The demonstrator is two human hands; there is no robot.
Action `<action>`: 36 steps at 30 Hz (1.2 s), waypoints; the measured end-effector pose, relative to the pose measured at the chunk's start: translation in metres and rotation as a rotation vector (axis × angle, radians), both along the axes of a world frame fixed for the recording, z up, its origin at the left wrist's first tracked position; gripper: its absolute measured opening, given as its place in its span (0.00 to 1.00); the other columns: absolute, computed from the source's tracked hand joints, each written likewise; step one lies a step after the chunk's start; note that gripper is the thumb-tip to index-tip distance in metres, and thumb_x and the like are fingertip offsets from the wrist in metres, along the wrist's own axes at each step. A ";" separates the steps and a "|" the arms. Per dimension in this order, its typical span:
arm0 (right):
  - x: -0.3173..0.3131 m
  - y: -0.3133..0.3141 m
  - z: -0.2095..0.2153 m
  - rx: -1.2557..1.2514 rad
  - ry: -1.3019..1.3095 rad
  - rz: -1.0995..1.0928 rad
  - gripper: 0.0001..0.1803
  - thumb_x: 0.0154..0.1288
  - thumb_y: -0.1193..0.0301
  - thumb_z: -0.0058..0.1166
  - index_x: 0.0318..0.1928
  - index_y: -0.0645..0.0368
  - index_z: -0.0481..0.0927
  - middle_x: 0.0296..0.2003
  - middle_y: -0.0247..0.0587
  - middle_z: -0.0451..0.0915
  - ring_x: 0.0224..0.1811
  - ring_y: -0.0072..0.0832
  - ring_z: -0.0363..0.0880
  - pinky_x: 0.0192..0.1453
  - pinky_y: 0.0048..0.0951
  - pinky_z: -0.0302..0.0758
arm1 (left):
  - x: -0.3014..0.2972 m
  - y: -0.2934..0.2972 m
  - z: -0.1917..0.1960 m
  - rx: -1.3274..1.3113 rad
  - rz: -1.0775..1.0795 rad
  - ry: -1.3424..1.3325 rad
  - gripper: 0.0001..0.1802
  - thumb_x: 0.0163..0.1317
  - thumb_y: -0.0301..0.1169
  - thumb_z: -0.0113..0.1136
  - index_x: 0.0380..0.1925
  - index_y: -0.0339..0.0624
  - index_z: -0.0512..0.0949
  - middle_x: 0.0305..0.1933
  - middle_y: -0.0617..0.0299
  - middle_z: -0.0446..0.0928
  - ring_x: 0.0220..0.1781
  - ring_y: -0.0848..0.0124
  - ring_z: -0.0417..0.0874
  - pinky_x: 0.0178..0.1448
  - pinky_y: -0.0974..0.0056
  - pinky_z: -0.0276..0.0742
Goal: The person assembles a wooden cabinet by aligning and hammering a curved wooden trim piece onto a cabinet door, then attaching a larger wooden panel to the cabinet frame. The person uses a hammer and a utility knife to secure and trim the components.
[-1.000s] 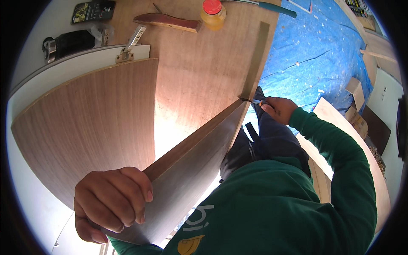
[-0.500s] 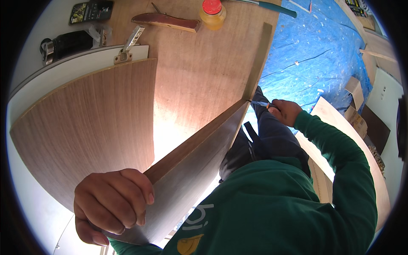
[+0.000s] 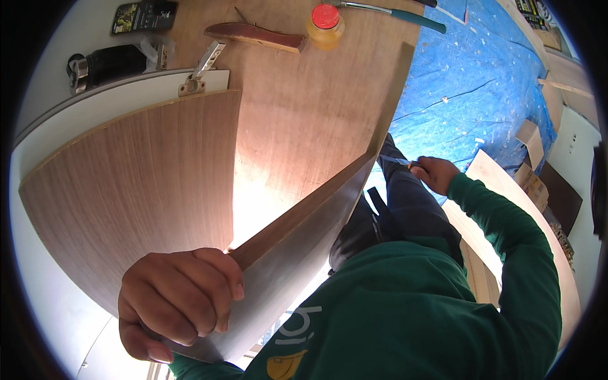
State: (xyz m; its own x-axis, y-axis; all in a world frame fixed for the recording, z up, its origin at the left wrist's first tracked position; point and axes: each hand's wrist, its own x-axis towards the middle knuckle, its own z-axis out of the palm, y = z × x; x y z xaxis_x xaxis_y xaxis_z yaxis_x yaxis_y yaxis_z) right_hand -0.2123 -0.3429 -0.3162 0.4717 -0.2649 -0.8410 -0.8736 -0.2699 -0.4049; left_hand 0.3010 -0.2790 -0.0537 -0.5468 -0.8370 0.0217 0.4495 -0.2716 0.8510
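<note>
A long board stands on edge, slanting from near left toward the middle. It has a brown wood edge and a smooth grey face. My left hand is closed over its near end, thumb underneath and fingers curled over the top. At the far end, my right hand grips a thin-bladed hand tool whose handle is mostly hidden in the fist. The blade points left at the board's far corner; whether it touches there I cannot tell.
A wooden worktop carries a jar with a red lid, a curved reddish-brown wooden piece and a teal-handled tool. A wood-grain panel with a metal hinge lies left. Blue sheeting covers the floor.
The whole view has shifted slightly. My right hand and the tool have come a little nearer and to the right. My left hand keeps its hold on the board.
</note>
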 end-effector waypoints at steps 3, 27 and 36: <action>-0.032 -0.003 0.015 0.016 0.150 -0.005 0.28 0.80 0.45 0.42 0.52 0.58 0.81 0.37 0.58 0.84 0.44 0.57 0.83 0.51 0.52 0.77 | 0.009 0.001 0.000 -0.035 0.045 0.033 0.17 0.58 0.39 0.60 0.15 0.42 0.77 0.18 0.56 0.77 0.24 0.60 0.85 0.56 0.48 0.77; 0.074 -0.019 0.018 0.021 -0.231 -0.011 0.27 0.81 0.47 0.41 0.43 0.61 0.79 0.33 0.58 0.81 0.40 0.58 0.81 0.46 0.52 0.76 | 0.006 0.007 0.007 0.001 0.060 -0.009 0.18 0.61 0.41 0.60 0.17 0.43 0.78 0.18 0.58 0.78 0.26 0.61 0.86 0.56 0.50 0.77; 0.049 -0.014 0.020 -0.042 -0.202 -0.013 0.27 0.81 0.47 0.41 0.46 0.60 0.79 0.36 0.58 0.82 0.41 0.58 0.82 0.47 0.52 0.77 | 0.013 0.006 0.007 -0.012 0.011 -0.025 0.17 0.59 0.39 0.61 0.16 0.42 0.77 0.18 0.56 0.78 0.24 0.61 0.85 0.54 0.49 0.77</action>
